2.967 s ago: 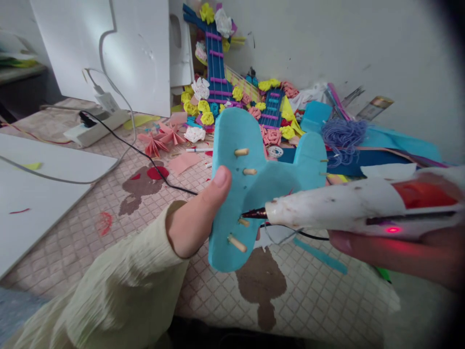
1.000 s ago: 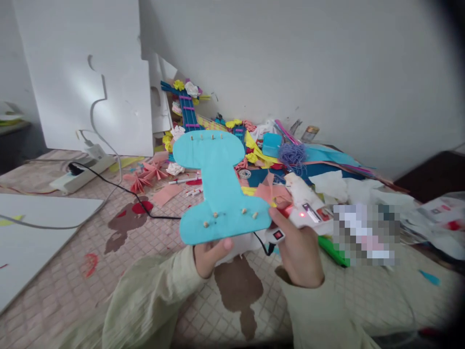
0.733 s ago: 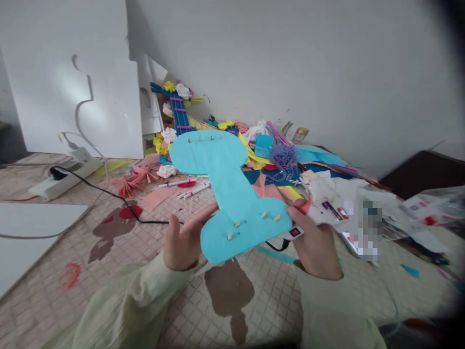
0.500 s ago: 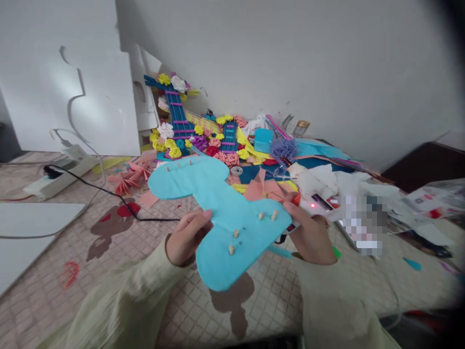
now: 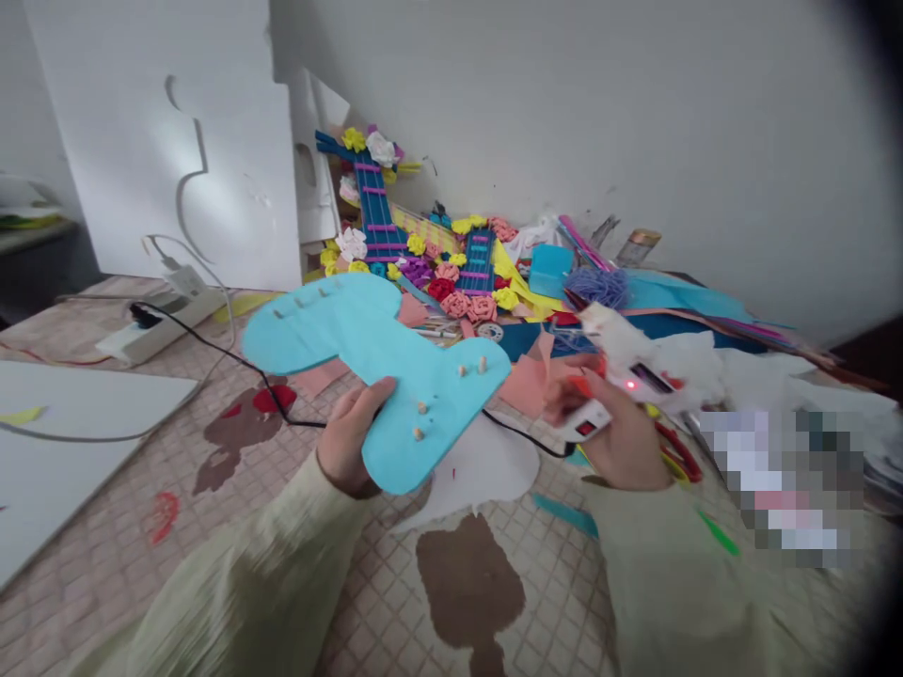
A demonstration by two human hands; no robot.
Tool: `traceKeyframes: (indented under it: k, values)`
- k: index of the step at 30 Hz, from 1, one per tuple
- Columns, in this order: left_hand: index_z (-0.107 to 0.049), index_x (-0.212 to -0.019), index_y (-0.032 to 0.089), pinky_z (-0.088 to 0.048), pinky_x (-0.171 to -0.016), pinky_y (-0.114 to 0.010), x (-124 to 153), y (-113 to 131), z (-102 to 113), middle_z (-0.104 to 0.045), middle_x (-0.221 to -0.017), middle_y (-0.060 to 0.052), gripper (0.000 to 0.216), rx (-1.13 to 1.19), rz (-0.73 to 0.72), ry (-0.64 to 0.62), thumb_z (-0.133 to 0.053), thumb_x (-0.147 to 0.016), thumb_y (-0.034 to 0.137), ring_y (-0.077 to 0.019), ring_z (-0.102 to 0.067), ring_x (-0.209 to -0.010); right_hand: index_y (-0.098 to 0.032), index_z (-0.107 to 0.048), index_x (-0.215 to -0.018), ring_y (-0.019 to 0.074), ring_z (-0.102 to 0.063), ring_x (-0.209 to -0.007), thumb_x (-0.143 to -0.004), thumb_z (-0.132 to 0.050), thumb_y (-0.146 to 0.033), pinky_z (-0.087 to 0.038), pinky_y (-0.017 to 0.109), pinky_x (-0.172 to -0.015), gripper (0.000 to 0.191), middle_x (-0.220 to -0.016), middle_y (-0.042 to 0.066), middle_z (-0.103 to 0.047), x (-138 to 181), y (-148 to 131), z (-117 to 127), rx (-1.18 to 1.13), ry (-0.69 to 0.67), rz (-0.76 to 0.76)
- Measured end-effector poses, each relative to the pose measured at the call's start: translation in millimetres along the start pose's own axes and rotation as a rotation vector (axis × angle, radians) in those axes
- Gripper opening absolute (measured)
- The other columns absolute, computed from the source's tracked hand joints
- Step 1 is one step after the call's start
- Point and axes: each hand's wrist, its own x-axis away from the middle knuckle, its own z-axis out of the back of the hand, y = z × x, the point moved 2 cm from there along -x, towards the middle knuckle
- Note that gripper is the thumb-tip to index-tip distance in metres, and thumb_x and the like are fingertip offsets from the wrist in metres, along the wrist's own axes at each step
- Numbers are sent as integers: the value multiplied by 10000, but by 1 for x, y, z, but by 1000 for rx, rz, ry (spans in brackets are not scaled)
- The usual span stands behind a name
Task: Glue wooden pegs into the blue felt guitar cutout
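My left hand is closed on the narrow middle of a light-blue cutout, shaped with rounded lobes at both ends and held up above the table. Short wooden pegs stand out from its face near both ends. To the right, my right hand grips a white hot glue gun with an orange trigger, a rocker switch and a glowing red light. Its black cord runs behind the cutout. The glue gun is apart from the cutout, and its nozzle is hard to make out.
Paper flowers and blue fretted strips crowd the back. A power strip and white board lie left. A white paper sheet lies under the cutout; red-handled scissors are right.
My right hand has let go of the cutout's right end and moved apart from it, with the glue gun now plainly showing. The cutout has shifted left in my left hand.
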Motion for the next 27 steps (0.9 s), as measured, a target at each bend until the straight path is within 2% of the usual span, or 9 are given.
traceKeyframes:
  k: [2, 5, 8, 10, 13, 16, 18, 25, 27]
  values:
    - [-590, -633, 176, -442, -465, -212, -4, -3, 4, -622, -546, 16, 97, -3, -48, 50, -655, -625, 247, -122, -553, -483, -205, -585, -789, 133, -562, -464, -704, -591, -372, -414, 232, -432, 187, -590, -10, -605, 5, 0, 7, -2, -106, 5]
    - [-612, -677, 184, -425, -465, -198, -8, -8, 7, -614, -546, 26, 93, -52, -132, 62, -646, -636, 260, -115, -546, -492, -211, -609, -789, 142, -572, -466, -702, -587, -366, -418, 249, -413, 180, -710, 20, -639, 14, 7, 11, 106, -365, -5]
    - [-614, -690, 180, -402, -438, -209, -9, -13, 10, -602, -536, 18, 107, -88, -107, 58, -632, -647, 276, -123, -528, -470, -203, -624, -807, 153, -599, -555, -729, -577, -314, -463, 263, -469, 144, -794, 51, -651, 23, 19, 10, 279, -515, -15]
    - [-605, -668, 180, -363, -403, -209, -9, -16, 11, -560, -491, 22, 104, -111, -64, 64, -629, -643, 278, -120, -491, -434, -201, -634, -800, 153, -603, -589, -737, -573, -265, -481, 262, -507, 108, -781, 49, -651, 27, 21, 8, 437, -516, 81]
    - [-580, -619, 179, -358, -415, -208, -6, -18, 12, -531, -490, 25, 121, -159, -71, 62, -621, -647, 290, -114, -472, -443, -220, -642, -824, 158, -603, -604, -701, -592, -190, -477, 252, -507, 136, -732, 26, -644, 32, 17, 2, 699, -499, 332]
    - [-569, -604, 174, -380, -445, -207, -1, -16, 11, -556, -542, 18, 151, -210, -147, 53, -599, -671, 306, -110, -478, -478, -245, -620, -863, 152, -597, -588, -662, -604, -147, -466, 238, -476, 224, -684, -1, -626, 35, 10, -5, 771, -477, 654]
    - [-574, -599, 172, -391, -458, -200, 3, -14, 9, -569, -556, 14, 148, -236, -197, 56, -588, -680, 296, -108, -483, -494, -250, -598, -882, 163, -609, -613, -643, -619, -152, -484, 248, -497, 259, -681, -2, -625, 37, 9, -7, 789, -483, 772]
    - [-550, -551, 166, -344, -401, -183, 9, -7, 5, -521, -491, 23, 152, -292, -245, 48, -568, -674, 254, -87, -435, -444, -236, -531, -791, 167, -603, -579, -648, -597, -152, -470, 251, -468, 179, -597, -2, -585, 38, 7, -9, 893, -607, 842]
    - [-532, -541, 163, -320, -383, -181, 9, -6, 5, -500, -480, 25, 165, -327, -284, 45, -561, -681, 247, -79, -415, -431, -225, -526, -719, 163, -596, -570, -622, -626, -168, -465, 250, -472, 150, -592, -2, -578, 37, 8, -6, 862, -542, 755]
